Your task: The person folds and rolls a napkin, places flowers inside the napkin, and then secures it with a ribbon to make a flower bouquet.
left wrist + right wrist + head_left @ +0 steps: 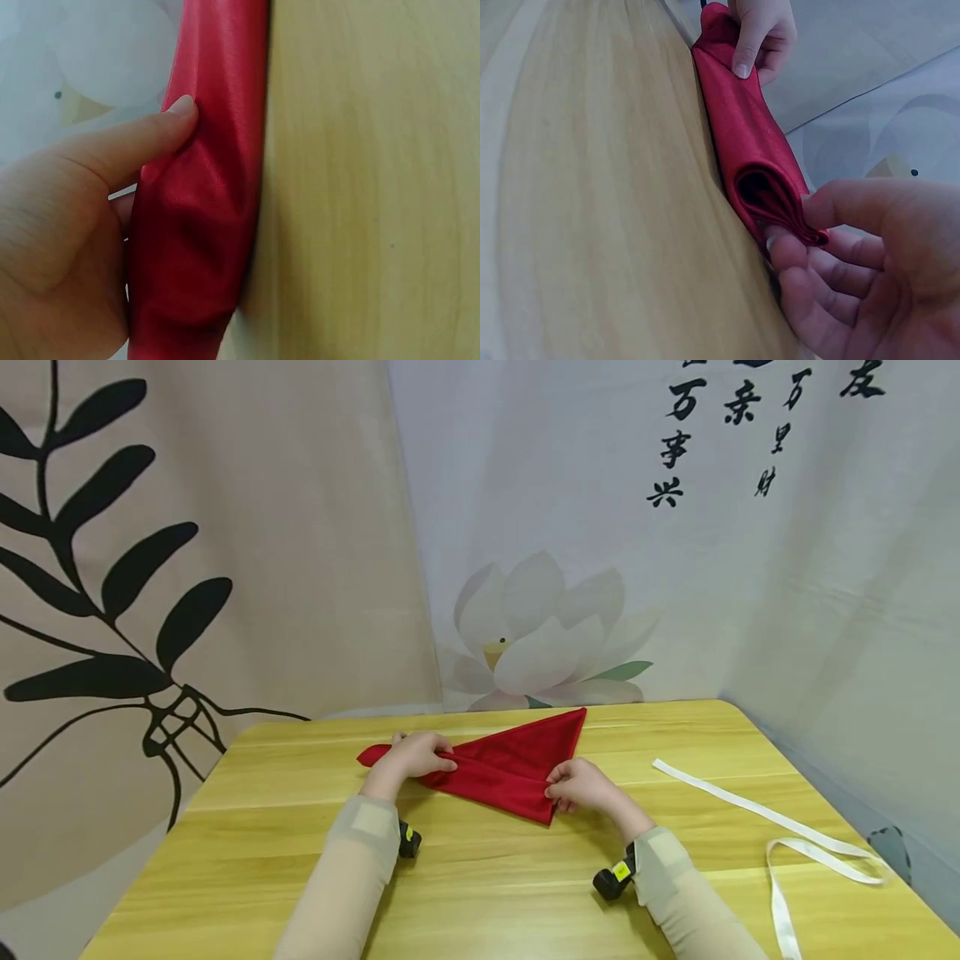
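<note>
A shiny red scarf (498,777) lies across the wooden table, its near edge folded over into a flat band and one pointed corner reaching toward the back. My left hand (415,756) grips the band near its left end, thumb (169,135) on the front and fingers mostly hidden behind the fabric. The tapered left tip sticks out past that hand. At the band's right end, my right hand (585,787) pinches the stacked layers between thumb and fingers. Looking along the band, the right wrist view shows a rolled, looped fold (769,191) at this end.
To the right, a long white ribbon (757,810) lies loosely on the wooden table (480,893), doubling back near the right edge. Behind the table hangs a printed curtain (315,543) with leaves, a lotus flower and black characters. Each wrist carries a small black camera (613,883).
</note>
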Action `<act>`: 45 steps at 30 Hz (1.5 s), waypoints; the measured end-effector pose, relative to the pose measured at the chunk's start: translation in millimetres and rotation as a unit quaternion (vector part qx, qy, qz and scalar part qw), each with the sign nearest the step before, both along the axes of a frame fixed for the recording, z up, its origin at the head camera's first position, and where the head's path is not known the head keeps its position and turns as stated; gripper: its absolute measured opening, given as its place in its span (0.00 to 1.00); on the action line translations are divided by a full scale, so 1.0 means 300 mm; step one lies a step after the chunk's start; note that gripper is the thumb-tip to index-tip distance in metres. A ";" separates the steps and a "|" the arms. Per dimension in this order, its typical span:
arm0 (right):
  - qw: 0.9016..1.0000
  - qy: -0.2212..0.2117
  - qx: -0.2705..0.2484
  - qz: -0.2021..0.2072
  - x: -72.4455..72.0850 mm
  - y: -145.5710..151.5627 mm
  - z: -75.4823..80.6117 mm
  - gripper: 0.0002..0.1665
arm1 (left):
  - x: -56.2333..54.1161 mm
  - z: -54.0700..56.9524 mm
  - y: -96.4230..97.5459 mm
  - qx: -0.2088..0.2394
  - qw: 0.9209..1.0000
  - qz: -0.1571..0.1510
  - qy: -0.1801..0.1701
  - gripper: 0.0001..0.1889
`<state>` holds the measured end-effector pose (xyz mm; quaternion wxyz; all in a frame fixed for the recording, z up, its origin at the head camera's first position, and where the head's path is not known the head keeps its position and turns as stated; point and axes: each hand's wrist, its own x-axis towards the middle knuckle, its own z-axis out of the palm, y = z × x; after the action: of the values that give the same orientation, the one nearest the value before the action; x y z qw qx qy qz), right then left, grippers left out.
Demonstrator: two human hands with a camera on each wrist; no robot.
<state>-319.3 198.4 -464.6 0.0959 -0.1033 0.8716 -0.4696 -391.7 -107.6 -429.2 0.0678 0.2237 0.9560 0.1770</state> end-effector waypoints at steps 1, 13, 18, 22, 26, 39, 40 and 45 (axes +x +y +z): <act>1.000 -0.001 0.001 0.001 -0.001 0.000 -0.002 0.04 | -0.002 -0.004 -0.001 -0.001 1.000 0.003 -0.001 0.05; 1.000 -0.004 0.031 0.004 0.006 -0.007 0.016 0.04 | -0.013 -0.030 -0.018 -0.019 0.999 0.036 0.019 0.06; 0.999 -0.011 0.034 0.004 0.012 -0.006 0.027 0.04 | -0.013 -0.026 -0.020 -0.026 0.998 0.042 0.025 0.06; 0.999 -0.006 0.037 0.004 0.017 -0.001 0.036 0.07 | -0.014 -0.025 -0.017 -0.029 0.998 0.043 0.027 0.08; 0.999 0.004 0.043 0.010 0.017 0.005 0.037 0.11 | -0.015 -0.026 -0.009 -0.035 0.998 0.044 0.037 0.11; 0.998 0.017 0.059 0.026 0.015 0.005 0.014 0.13 | -0.009 -0.039 -0.008 -0.062 0.995 0.059 0.043 0.16; 0.997 0.021 0.066 0.022 0.015 0.003 0.011 0.13 | -0.012 -0.043 -0.015 -0.063 0.995 0.061 0.042 0.16; 0.996 0.027 0.083 0.004 0.018 -0.002 0.007 0.13 | -0.018 -0.047 -0.059 -0.067 0.993 0.081 0.046 0.14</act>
<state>-313.9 197.8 -462.4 0.0824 -0.1111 0.9094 -0.3922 -397.0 -125.4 -443.4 0.0238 0.1489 0.9828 0.1067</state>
